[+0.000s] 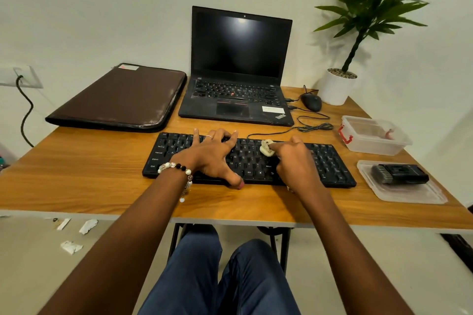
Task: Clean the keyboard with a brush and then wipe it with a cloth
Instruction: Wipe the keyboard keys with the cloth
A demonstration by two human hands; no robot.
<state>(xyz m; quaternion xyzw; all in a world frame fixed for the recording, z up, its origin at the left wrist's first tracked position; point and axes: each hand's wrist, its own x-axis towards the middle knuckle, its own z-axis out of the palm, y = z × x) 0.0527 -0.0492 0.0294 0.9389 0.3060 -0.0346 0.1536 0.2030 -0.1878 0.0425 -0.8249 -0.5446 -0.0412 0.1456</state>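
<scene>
A black keyboard point(330, 161) lies across the front of the wooden desk point(102, 174). My left hand point(215, 156) rests spread on its left-middle keys, thumb at the front edge, holding it down. My right hand point(294, 158) presses a small crumpled cream cloth point(267, 147) onto the keys right of centre, near the top rows. A black brush point(399, 174) lies on a clear plastic lid point(409, 194) to the right of the keyboard, apart from both hands.
An open black laptop point(238, 79) stands behind the keyboard, a brown sleeve point(120, 97) to its left. A mouse point(311, 102), cable, potted plant point(337, 87) and clear plastic box point(373, 135) occupy the right back. Paper scraps lie on the floor.
</scene>
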